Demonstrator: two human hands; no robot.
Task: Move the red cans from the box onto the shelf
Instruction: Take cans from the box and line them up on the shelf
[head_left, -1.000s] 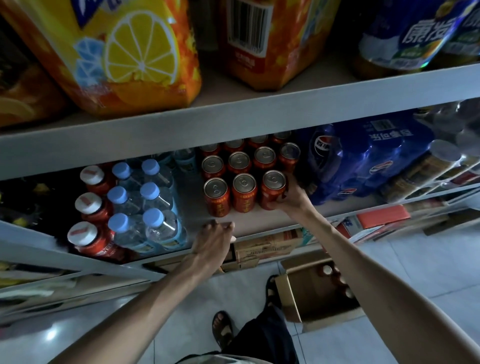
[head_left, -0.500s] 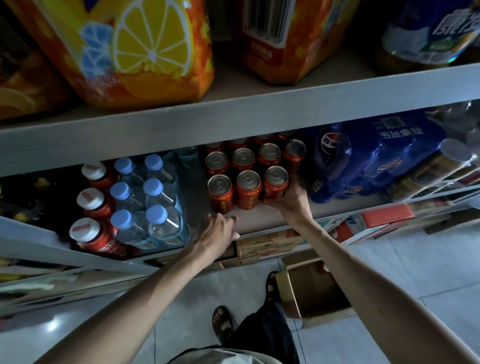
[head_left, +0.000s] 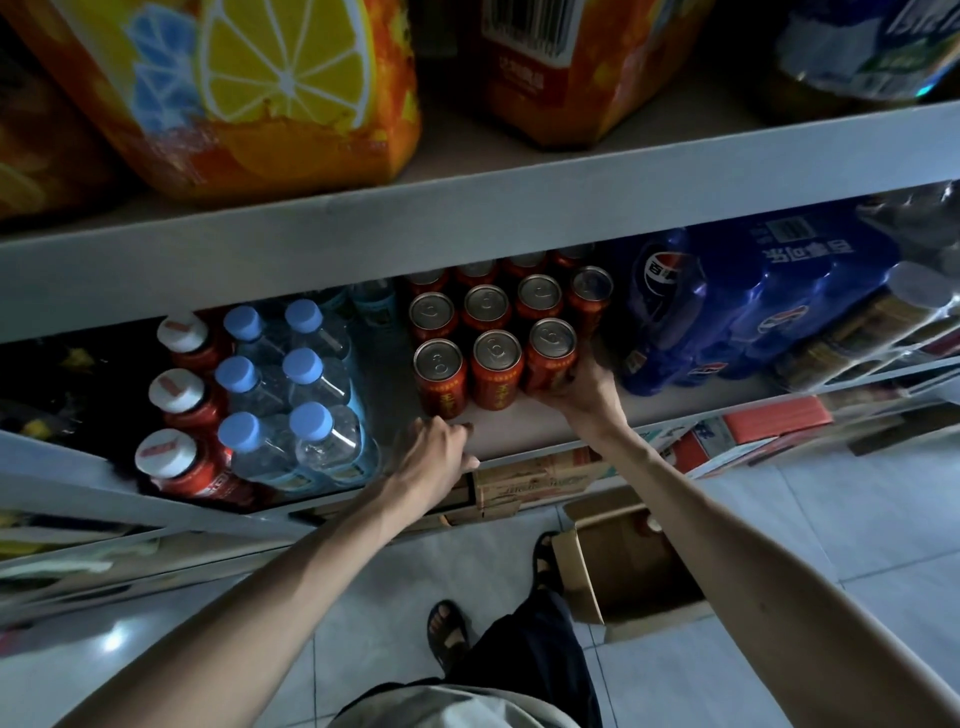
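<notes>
Head view: a red can (head_left: 550, 358) is held by the right hand (head_left: 576, 387), with the fingers wrapped round its lower side. The can is stood upright on the shelf (head_left: 519, 434), at the right end of the front row, touching the can beside it. More red cans (head_left: 485, 312) are lined up in rows behind it. The left hand (head_left: 436, 452) is curled over the front edge of the shelf, and no can is held in it. The box (head_left: 576, 579) is seen open on the floor below. What looks like another can (head_left: 653, 524) can be made out inside it, but the rest is too dark to tell.

The red can is likely full, so some weight is to be expected. Its wall is thin metal, so it is stiff while full but can be dented if it is dropped or knocked hard. The side is smooth and may be slippery. It is best taken round the middle of the side, with the thumb set across from the fingers, and kept upright. A blue pack (head_left: 727, 312) is set just beside it on the right, so little room is left for fingers there.
</notes>
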